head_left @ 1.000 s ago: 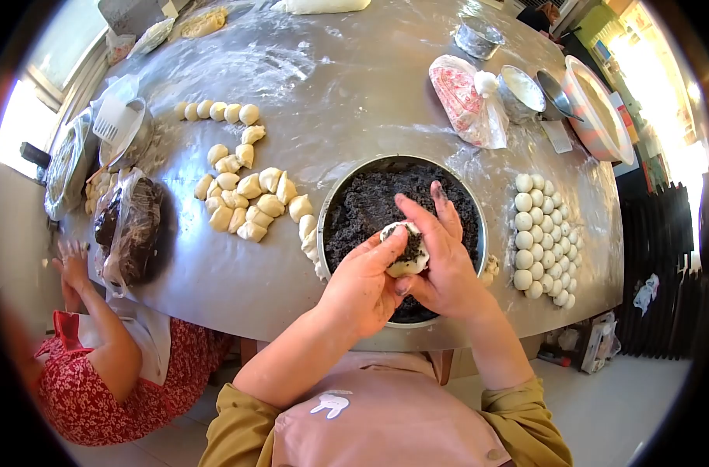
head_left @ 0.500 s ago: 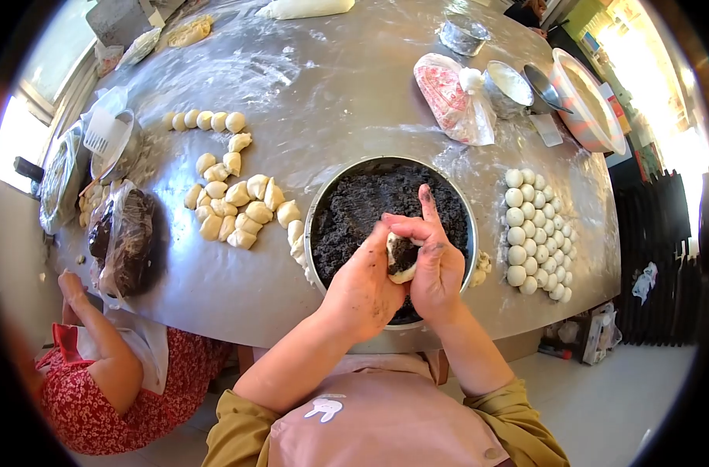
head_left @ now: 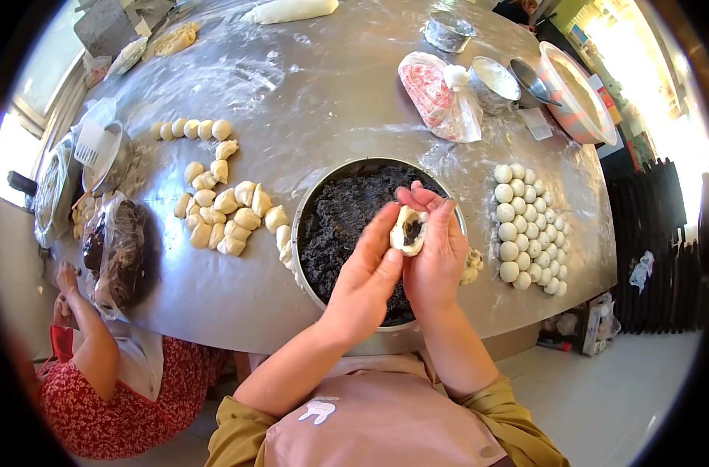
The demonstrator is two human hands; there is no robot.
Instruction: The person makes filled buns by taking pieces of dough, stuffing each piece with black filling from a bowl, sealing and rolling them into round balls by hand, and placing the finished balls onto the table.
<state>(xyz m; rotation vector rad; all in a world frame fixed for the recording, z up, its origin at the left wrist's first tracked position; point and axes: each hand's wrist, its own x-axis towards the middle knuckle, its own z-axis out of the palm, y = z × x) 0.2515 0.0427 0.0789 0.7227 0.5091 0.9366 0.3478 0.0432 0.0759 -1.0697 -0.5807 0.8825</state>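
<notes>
A small piece of dough with dark filling showing through its open top is cupped between both hands. My left hand presses against its left side, fingers together and thumb along the near edge. Wrapped round the other side is my right hand, fingers curled behind the dough. Directly below lies a round metal bowl of crumbly black filling. Several cut dough pieces lie to the left of the bowl. At the right, rows of smooth white balls sit close together.
A plastic-wrapped dark mass lies on the left, near a co-worker's hand. A red-and-white bag, metal bowls and a large basin stand far right. A long dough roll rests at the back of the floured metal table.
The dough has come up slightly and its opening looks narrower. My right fingers have folded in behind it, the forefinger no longer raised. The whole view has shifted slightly.
</notes>
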